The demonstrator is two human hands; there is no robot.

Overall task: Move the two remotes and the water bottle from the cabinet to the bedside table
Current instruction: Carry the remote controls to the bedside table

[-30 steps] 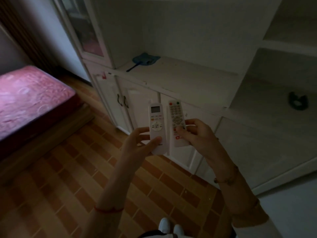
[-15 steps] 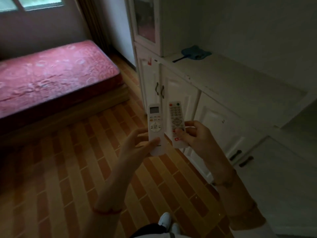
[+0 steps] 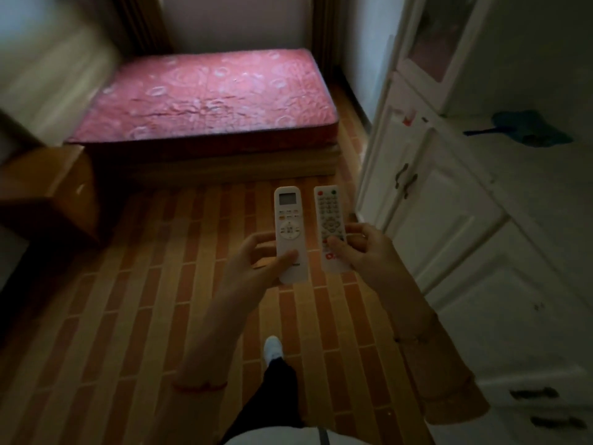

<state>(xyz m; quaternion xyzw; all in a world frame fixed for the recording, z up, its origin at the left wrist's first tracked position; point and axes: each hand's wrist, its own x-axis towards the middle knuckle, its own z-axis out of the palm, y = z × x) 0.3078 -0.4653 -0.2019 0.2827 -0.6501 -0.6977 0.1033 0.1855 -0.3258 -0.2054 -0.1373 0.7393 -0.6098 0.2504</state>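
My left hand (image 3: 256,263) grips a white remote with a small screen (image 3: 289,226), held upright in front of me. My right hand (image 3: 365,248) grips a second white remote with many small buttons (image 3: 331,224), side by side with the first. Both hang over the brick-patterned floor. The white cabinet (image 3: 449,200) runs along the right, with its countertop (image 3: 529,175) beside me. A brown wooden bedside table (image 3: 48,187) stands at the left, beside the bed. No water bottle is in view.
A bed with a red patterned mattress (image 3: 208,94) fills the far middle of the room. A blue object (image 3: 529,128) lies on the cabinet countertop. My foot in a white shoe (image 3: 272,346) is on the floor (image 3: 160,284) below my hands.
The view has swung left, away from the cabinet and toward the bed. The bedside table has come into sight at the left. Both hands keep the remotes in the same grip.
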